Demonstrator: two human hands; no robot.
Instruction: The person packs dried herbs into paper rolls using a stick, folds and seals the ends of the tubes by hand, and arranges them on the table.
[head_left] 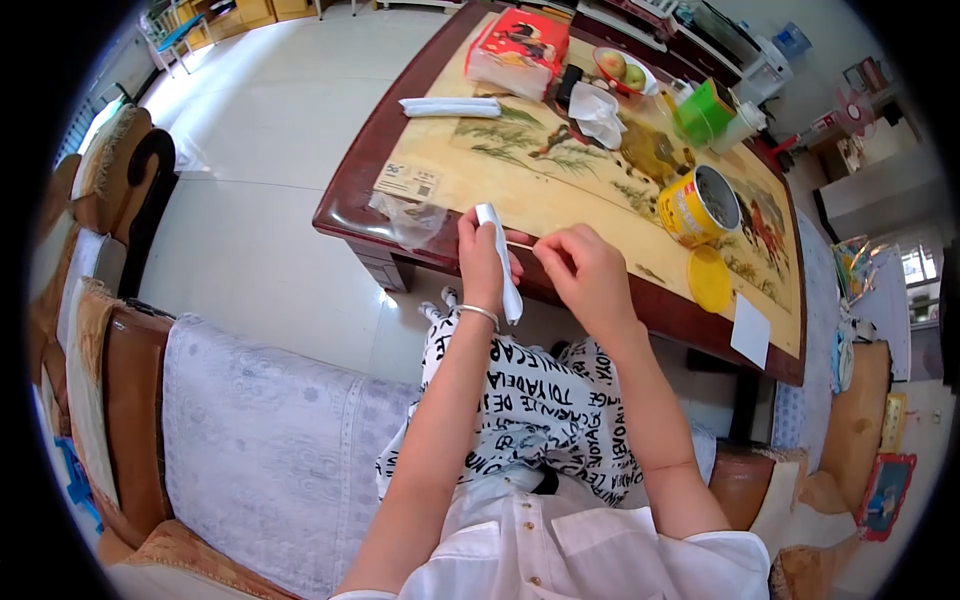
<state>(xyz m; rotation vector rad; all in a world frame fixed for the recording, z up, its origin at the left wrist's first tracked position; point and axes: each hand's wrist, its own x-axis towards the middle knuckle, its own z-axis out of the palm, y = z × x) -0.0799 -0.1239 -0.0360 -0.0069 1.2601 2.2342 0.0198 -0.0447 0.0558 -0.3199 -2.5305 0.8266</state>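
My left hand (482, 268), with a bracelet at the wrist, is closed round a slim white folded roll (507, 272) held nearly upright over the table's front edge. Close by on the right, my right hand (590, 278) has thumb and forefinger pinched together. A thin pale strand seems to run from that pinch towards my left hand, too fine to identify. A similar white roll (450, 107) lies at the far left of the table. Near my left hand a clear plastic bag (410, 217) rests on the table corner, beside a printed label (405, 181).
On the wooden table (560, 190) stand a yellow can (690, 212), its yellow lid (709, 279), a white card (750, 330), a crumpled tissue (598, 115), a red tissue pack (517, 50), a fruit bowl (642, 80) and a green container (705, 112). A cloth-covered sofa (270, 440) is below.
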